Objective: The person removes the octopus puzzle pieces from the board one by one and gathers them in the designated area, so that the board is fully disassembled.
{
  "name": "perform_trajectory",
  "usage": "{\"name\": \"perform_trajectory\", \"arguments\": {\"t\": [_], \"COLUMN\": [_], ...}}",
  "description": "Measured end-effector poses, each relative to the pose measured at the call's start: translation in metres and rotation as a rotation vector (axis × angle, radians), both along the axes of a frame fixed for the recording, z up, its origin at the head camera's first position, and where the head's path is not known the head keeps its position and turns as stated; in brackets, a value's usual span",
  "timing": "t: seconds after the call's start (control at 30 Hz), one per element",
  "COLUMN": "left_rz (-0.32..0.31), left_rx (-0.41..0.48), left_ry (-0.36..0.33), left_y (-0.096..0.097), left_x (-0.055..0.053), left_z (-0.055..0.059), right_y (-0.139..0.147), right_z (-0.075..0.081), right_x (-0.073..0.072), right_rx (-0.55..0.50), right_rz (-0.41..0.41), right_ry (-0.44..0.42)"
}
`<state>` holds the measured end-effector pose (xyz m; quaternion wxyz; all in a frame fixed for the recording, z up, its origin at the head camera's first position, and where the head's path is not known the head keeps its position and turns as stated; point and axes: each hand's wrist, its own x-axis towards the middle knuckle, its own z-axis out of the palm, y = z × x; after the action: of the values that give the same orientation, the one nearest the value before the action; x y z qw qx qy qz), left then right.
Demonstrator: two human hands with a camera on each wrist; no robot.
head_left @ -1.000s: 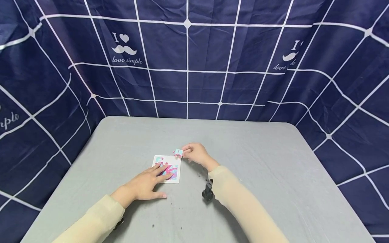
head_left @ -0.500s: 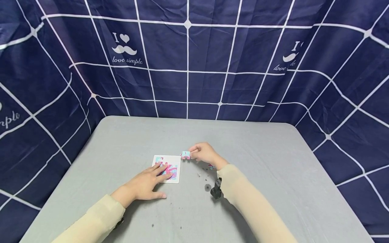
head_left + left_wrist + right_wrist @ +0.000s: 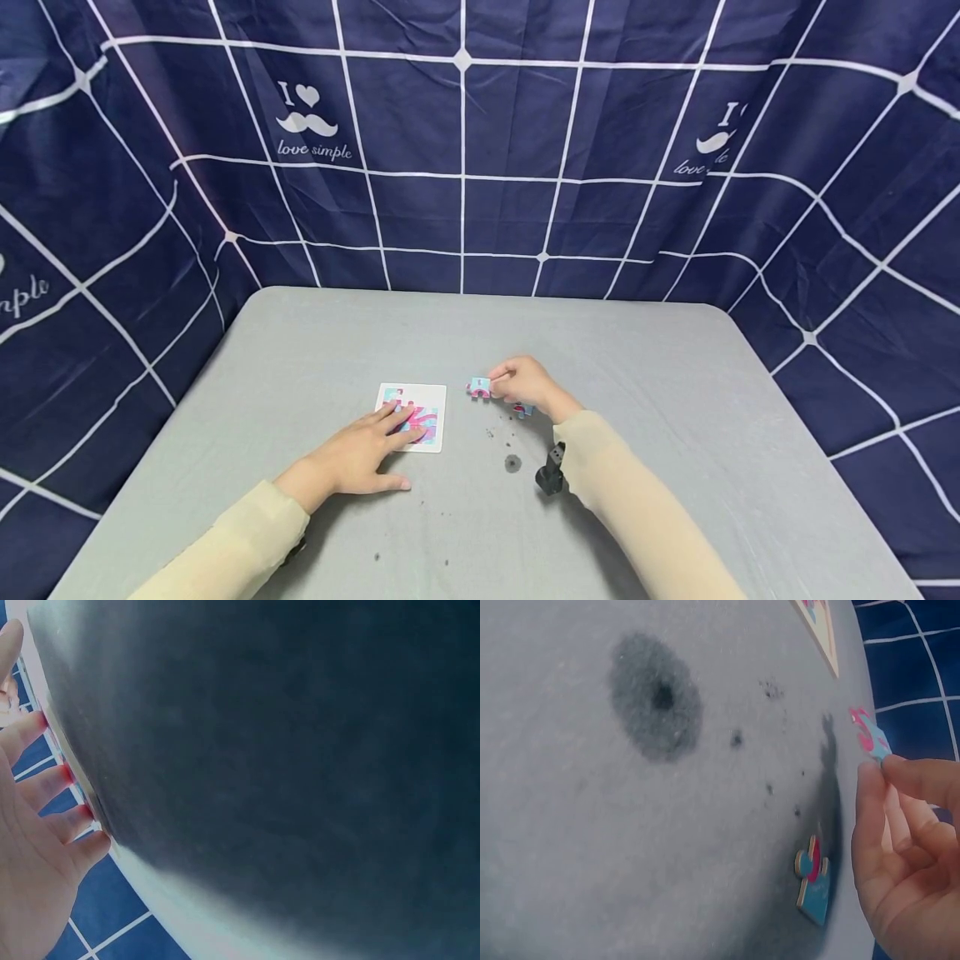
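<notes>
My left hand (image 3: 352, 454) lies with straight, spread fingers on a white-framed puzzle board (image 3: 433, 396), covering part of its pink, blue and purple picture. In the left wrist view its fingertips (image 3: 56, 776) touch the board's edge. To the right of the board, my right hand (image 3: 525, 383) pinches a light-blue and pink puzzle piece (image 3: 480, 387) between thumb and forefinger. The right wrist view shows that piece raised off the table. Another blue and pink puzzle piece (image 3: 815, 889) lies on the table below the right hand, partly hidden by it in the head view.
The grey table (image 3: 360, 333) has a dark round stain (image 3: 512, 463) and small specks near the right wrist. A dark blue cloth (image 3: 502, 125) with white grid lines hangs behind and at both sides. A black wrist device (image 3: 551, 471) sits at the right cuff.
My right hand has moved right, away from the board's top right corner, with the pinched piece. The second piece beneath it has come into view. My left hand has stayed put.
</notes>
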<state>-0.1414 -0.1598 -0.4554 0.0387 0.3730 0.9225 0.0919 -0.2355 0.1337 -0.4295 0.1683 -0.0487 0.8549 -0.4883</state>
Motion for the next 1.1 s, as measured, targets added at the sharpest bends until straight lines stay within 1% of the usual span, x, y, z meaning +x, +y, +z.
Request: {"name": "perform_trajectory", "arguments": {"t": [0.23,0.43,0.5,0.67,0.83,1.1], "left_rz": [-0.002,-0.013,-0.017,-0.009,-0.003,0.012], "left_rx": [-0.005,0.009,0.014,0.010,0.013,-0.004], "left_ry": [0.003,0.035,0.043,0.022,0.012,0.004], "left_y": [0.000,0.001,0.001,0.001,0.001,0.001], "left_x": [0.000,0.001,0.001,0.002,0.002,0.001], "left_z": [-0.001,-0.002,-0.002,-0.002,-0.003,-0.003], "right_y": [0.007,0.009,0.010,0.012,0.012,0.013], "right_z": [-0.002,-0.002,-0.003,-0.005,-0.009,-0.010], "right_x": [0.002,0.004,0.004,0.004,0.004,0.004], "right_rx": [-0.017,-0.007,0.009,0.046,0.055,0.101], "right_rz": [-0.025,-0.036,-0.039,-0.047,-0.061,-0.053], "right_ry": [-0.045,-0.067,-0.064,-0.053,-0.058,-0.032]}}
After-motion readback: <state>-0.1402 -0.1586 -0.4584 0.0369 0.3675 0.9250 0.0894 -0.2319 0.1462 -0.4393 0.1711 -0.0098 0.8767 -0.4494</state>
